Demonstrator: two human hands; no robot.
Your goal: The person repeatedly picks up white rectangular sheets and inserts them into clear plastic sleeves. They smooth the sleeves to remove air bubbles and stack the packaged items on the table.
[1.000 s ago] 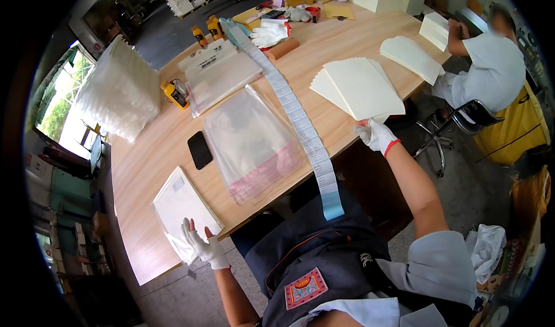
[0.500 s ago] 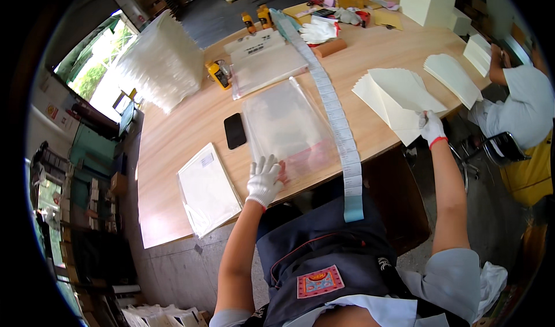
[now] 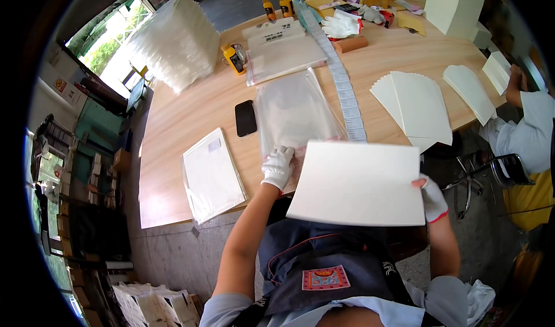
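My right hand (image 3: 432, 199), in a white glove with bare fingertips, grips the right edge of a large cream-white sheet of card (image 3: 358, 182). The card is held up in front of my apron, over the table's near edge. On the near end of a stack of clear plastic bags (image 3: 292, 110) lies my gloved left hand (image 3: 278, 167), its fingers bent and closed at the top bag's edge. Left of that hand is a white pack in clear plastic (image 3: 215, 177). A fanned stack of cream card sheets (image 3: 419, 104) sits on the right.
A black phone (image 3: 245, 118) and an orange bottle (image 3: 233, 59) lie left of the bags. A label strip (image 3: 347, 99) runs along their right side. More bags (image 3: 283, 55) and white gloves (image 3: 342, 25) are farther back. Another person (image 3: 523, 119) sits at the right.
My right hand has brought a card sheet from the fanned stack leftward and toward me. My left hand's spread fingers have closed at the bag's edge. The view has shifted slightly.
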